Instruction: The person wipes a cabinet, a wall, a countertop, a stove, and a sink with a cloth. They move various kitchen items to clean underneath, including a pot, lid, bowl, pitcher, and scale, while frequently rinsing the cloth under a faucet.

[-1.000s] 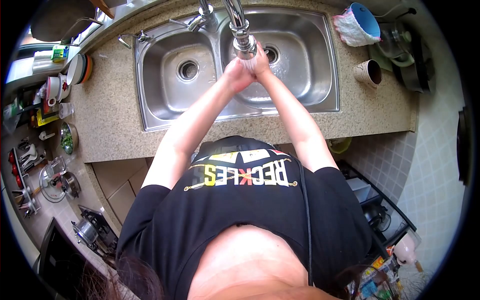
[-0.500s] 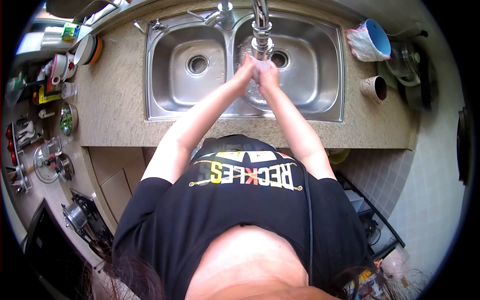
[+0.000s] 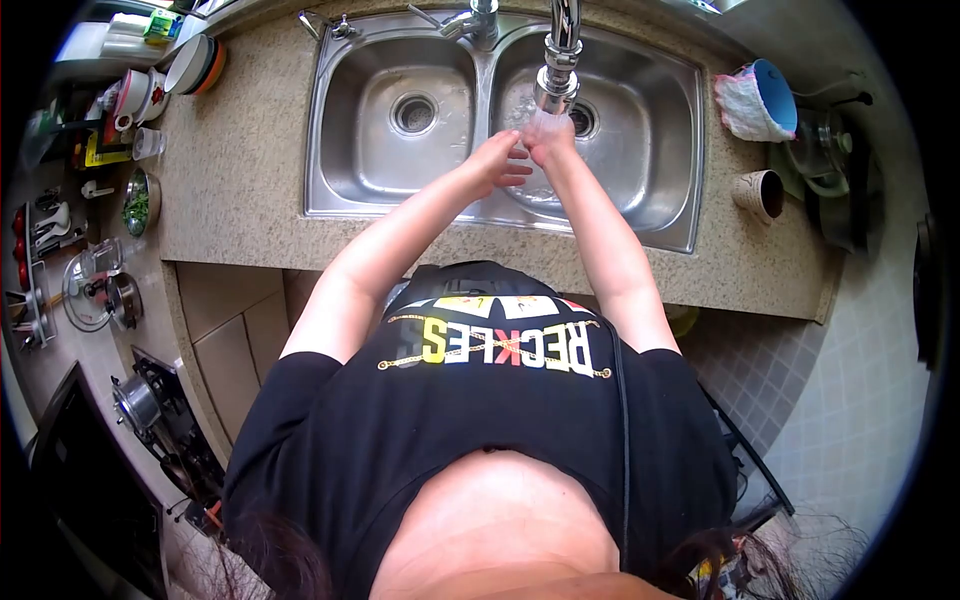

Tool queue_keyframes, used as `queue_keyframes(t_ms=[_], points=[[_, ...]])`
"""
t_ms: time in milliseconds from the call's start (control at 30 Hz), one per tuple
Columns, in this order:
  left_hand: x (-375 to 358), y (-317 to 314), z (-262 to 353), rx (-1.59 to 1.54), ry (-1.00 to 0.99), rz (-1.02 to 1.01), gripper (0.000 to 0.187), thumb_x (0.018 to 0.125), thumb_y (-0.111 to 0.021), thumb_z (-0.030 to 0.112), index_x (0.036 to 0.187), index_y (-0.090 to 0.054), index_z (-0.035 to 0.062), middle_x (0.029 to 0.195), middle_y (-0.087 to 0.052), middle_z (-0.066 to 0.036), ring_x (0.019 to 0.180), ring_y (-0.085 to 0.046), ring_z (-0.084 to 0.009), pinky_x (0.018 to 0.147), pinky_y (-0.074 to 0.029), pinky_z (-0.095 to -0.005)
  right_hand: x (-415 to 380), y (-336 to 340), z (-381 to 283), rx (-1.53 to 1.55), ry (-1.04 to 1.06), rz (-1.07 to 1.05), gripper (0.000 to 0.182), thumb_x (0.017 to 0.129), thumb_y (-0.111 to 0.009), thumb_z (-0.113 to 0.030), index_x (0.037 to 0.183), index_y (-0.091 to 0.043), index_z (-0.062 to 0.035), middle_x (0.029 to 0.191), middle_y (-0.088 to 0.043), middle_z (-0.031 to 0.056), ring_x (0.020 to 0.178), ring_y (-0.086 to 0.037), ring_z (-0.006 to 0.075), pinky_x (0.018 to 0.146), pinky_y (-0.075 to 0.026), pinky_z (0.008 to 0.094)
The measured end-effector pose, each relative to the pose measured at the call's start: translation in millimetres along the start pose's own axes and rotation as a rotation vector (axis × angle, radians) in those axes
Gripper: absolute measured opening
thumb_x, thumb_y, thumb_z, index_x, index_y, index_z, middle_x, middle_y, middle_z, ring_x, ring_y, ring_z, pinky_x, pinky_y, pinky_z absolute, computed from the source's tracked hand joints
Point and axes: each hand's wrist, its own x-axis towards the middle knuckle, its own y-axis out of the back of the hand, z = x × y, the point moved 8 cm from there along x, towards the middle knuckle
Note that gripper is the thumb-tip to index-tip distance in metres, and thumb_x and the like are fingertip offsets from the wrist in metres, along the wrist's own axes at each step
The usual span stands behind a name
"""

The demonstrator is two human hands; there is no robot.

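Observation:
My left hand (image 3: 498, 163) is over the right sink basin (image 3: 640, 170), its fingers spread and nothing in them. Close beside it, my right hand (image 3: 551, 143) is under the chrome faucet spout (image 3: 557, 85), with water running over it. The right hand looks open, though water and the spout partly cover its fingers. I see no object in either hand. A round drain (image 3: 583, 118) lies just behind the right hand. The left basin (image 3: 350, 150) of the steel double sink has its own drain (image 3: 414, 114).
On the right counter (image 3: 720, 225) stand a blue container with a cloth around it (image 3: 765, 95) and a patterned brown cup (image 3: 760, 193). Stacked bowls (image 3: 195, 65) and a bowl of greens (image 3: 138, 203) are at the left. A second tap (image 3: 475, 22) rises behind the basins.
My hands were together under the water and have come apart. The left hand has drawn back toward me, its fingers now spread, while the right stays under the stream. The view has tilted slightly.

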Motion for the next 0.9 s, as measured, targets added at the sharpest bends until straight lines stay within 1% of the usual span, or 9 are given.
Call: queue_keyframes(t_ms=[133, 233, 400, 533, 600, 633, 733, 767, 900], points=[[5, -8, 0, -0.156, 0.026, -0.108, 0.045, 0.096, -0.030, 0.045, 0.124, -0.039, 0.0110, 0.124, -0.048, -0.016, 0.110, -0.050, -0.0360, 0.093, -0.041, -0.0502, -20, -35, -3, 0.055, -0.156, -0.387, 0.016, 0.088, -0.048, -0.024, 0.077, -0.048, -0.0119, 0.060, -0.045, 0.0044, 0.048, -0.045, 0.0183, 0.038, -0.032, 0.0287], [-4, -23, 20, -0.374, 0.011, -0.100, 0.050, 0.095, -0.024, 0.052, 0.120, -0.043, 0.0127, 0.124, -0.048, -0.014, 0.113, -0.048, -0.0348, 0.094, -0.039, -0.0516, -35, -45, -17, -0.103, 0.136, -0.350, 0.013, 0.088, -0.051, -0.022, 0.086, -0.054, -0.0087, 0.073, -0.057, 0.0078, 0.070, -0.058, 0.0246, 0.065, -0.049, 0.0361], [15, -43, 52, -0.486, -0.066, -0.193, 0.056, 0.092, -0.021, 0.059, 0.119, -0.047, 0.0169, 0.119, -0.053, -0.008, 0.114, -0.048, -0.0293, 0.094, -0.037, -0.0511, -69, -51, -24, -0.424, 0.378, -0.335, 0.016, 0.083, -0.056, -0.011, 0.096, -0.060, -0.0016, 0.093, -0.062, 0.0108, 0.084, -0.060, 0.0202, 0.074, -0.047, 0.0320], [18, -56, 73, -0.458, -0.280, -0.201, 0.045, 0.095, -0.026, 0.049, 0.114, -0.049, 0.0149, 0.108, -0.056, -0.008, 0.100, -0.055, -0.0280, 0.088, -0.043, -0.0425, -41, -23, -30, -0.936, 0.850, -0.105, 0.026, 0.088, -0.056, -0.023, 0.109, -0.053, -0.0086, 0.099, -0.059, 0.0022, 0.088, -0.057, 0.0129, 0.071, -0.047, 0.0300], [15, -63, 75, -0.410, -0.282, -0.285, 0.034, 0.096, -0.031, 0.038, 0.114, -0.050, 0.0151, 0.106, -0.057, -0.008, 0.096, -0.056, -0.0265, 0.084, -0.046, -0.0408, -52, -12, -26, -0.570, 0.435, 0.020, 0.020, 0.090, -0.052, -0.022, 0.109, -0.051, -0.0135, 0.098, -0.058, 0.0010, 0.086, -0.058, 0.0127, 0.069, -0.048, 0.0319], [22, -53, 66, -0.362, -0.243, -0.199, 0.026, 0.091, -0.040, 0.021, 0.115, -0.050, 0.0129, 0.104, -0.058, -0.008, 0.096, -0.056, -0.0244, 0.083, -0.047, -0.0392, -67, -21, -24, -0.415, 0.225, -0.120, 0.015, 0.092, -0.049, -0.022, 0.106, -0.052, -0.0181, 0.097, -0.059, 0.0006, 0.084, -0.059, 0.0144, 0.069, -0.051, 0.0350], [-46, -57, 106, 0.101, -0.534, 0.017, 0.034, 0.085, -0.044, 0.010, 0.118, -0.048, 0.0094, 0.102, -0.058, -0.006, 0.097, -0.056, -0.0195, 0.079, -0.047, -0.0349, -47, -7, -14, -0.270, 0.053, -0.155, 0.019, 0.093, -0.047, -0.023, 0.111, -0.051, -0.0198, 0.101, -0.058, 0.0019, 0.086, -0.060, 0.0171, 0.074, -0.054, 0.0400], [-68, -64, 123, 0.105, -0.637, -0.105, 0.048, 0.076, -0.045, 0.000, 0.124, -0.045, 0.0064, 0.105, -0.056, -0.004, 0.097, -0.055, -0.0140, 0.073, -0.046, -0.0293, -53, -11, -13, -0.155, 0.052, -0.189, 0.027, 0.092, -0.048, -0.025, 0.116, -0.049, -0.0119, 0.102, -0.055, 0.0089, 0.081, -0.060, 0.0236, 0.068, -0.057, 0.0404], [-100, -79, 154, 0.298, -0.781, -0.299, 0.059, 0.075, -0.061, -0.003, 0.129, -0.038, 0.0051, 0.114, -0.052, -0.004, 0.100, -0.053, -0.0134, 0.077, -0.047, -0.0290, -79, -31, -12, -0.139, -0.024, -0.209, 0.031, 0.093, -0.047, -0.024, 0.123, -0.046, -0.0195, 0.114, -0.053, 0.0078, 0.096, -0.057, 0.0259, 0.080, -0.053, 0.0443]])
